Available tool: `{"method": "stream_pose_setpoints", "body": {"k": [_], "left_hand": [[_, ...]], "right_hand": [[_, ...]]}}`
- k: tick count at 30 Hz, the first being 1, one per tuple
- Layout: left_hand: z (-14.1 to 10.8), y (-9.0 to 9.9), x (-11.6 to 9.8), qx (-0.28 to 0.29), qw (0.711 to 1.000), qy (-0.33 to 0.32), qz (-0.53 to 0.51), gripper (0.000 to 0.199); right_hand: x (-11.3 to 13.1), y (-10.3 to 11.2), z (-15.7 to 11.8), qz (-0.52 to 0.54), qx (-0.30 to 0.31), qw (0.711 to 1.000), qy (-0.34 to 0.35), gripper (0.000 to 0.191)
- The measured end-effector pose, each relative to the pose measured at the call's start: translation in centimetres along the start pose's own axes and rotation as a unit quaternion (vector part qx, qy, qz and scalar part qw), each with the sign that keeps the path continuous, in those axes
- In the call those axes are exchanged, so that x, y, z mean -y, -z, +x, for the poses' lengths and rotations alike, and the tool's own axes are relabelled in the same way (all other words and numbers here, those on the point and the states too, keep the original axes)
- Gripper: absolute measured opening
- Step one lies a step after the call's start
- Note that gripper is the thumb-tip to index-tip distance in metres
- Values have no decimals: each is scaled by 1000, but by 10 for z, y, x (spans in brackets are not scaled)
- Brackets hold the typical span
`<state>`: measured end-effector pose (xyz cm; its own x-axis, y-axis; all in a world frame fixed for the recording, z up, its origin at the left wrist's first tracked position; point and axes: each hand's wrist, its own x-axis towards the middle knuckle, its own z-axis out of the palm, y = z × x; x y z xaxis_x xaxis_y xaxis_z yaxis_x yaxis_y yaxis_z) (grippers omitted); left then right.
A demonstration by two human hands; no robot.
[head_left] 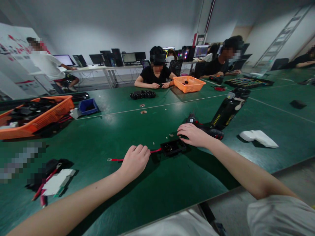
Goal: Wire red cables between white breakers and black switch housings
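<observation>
My left hand (pixel 136 159) is closed around a red cable (pixel 116 160), whose metal lug end sticks out to the left. To the right the cable runs into a small black open housing (pixel 173 147) with metal parts inside, lying on the green table (pixel 157 183). At the housing's right end is my right hand (pixel 190 134), its fingers bent down together; what the fingertips hold, if anything, is too small to name. Just behind this hand lies a black and red power screwdriver (pixel 209 131).
A black bottle (pixel 228 109) and a white folded piece (pixel 258 137) are on the right. On the left are an orange basket (pixel 61 104), a blue bin (pixel 88 106) and a white block (pixel 57 182) with red cables. Across the table a person sits beside an orange tray (pixel 189 86).
</observation>
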<state>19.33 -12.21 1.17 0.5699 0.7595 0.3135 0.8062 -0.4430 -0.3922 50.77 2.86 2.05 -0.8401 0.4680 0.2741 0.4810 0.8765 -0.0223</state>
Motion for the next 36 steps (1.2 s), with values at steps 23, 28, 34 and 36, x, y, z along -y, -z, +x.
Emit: {"method": "stream_pose_setpoints", "body": {"k": [23,28,34,36], "left_hand": [[-1,-2,0,8,1000,8,6,14],[-1,-2,0,13,1000,6,3,15],[-2,-2,-1,6,1000,8,2,14],[-2,-2,-1,4,1000,8,1,14]], "right_hand": [[8,-3,7,14,-53,998,-21,13],[5,-6,6,40,-54,997,-40,12],[4,-11,6,63,-50,996,-46,14],[5,-12,6,69,-48,995,-46,15]]}}
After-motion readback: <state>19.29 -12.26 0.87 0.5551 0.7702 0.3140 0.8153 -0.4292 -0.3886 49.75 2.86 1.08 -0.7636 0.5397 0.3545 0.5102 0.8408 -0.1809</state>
